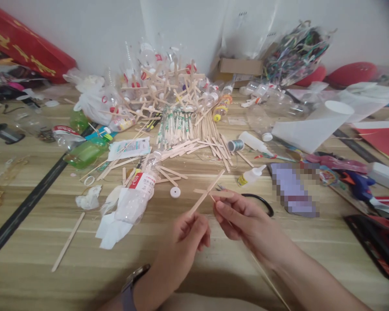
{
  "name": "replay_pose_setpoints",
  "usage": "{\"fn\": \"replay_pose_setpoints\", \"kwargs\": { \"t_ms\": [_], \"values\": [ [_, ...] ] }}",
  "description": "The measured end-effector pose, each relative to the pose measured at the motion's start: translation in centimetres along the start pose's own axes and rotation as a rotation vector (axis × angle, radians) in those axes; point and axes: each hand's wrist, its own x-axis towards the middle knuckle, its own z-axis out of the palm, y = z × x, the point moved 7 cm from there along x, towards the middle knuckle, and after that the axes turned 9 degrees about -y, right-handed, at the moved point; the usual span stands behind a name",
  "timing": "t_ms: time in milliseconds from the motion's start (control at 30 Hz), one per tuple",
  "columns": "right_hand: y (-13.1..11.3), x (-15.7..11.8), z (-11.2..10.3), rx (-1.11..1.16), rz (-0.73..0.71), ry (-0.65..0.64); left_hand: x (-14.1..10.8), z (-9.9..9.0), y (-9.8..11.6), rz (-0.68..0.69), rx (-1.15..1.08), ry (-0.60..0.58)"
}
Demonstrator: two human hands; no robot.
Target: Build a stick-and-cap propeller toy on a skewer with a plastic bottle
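Pale wooden cross of flat sticks (208,191): the person's left hand (192,233) is closed around one end of it, above the wood-grained counter (35,285). The right hand (241,216) pinches a thin straw-coloured skewer (266,274), its tip near the crossing. Beyond lie a white round disc with a centre hole (175,192) and a small white bottle with a yellow label (250,176).

The head view looks forward and down on nearby hands (188,235).
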Motion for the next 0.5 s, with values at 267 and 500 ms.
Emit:
{"fn": "replay_pose_setpoints", "kwargs": {
  "t_ms": [267, 500],
  "values": [
    [-0.3, -2.1, -0.6, -0.200, 0.004, 0.028, -2.9, -3.1, 2.7, 0.218, 0.271, 0.284],
    [-2.4, -4.3, -0.1, -0.678, -0.127, 0.099, -3.5, -2.6, 7.2, 0.389, 0.495, 0.253]
  ]
}}
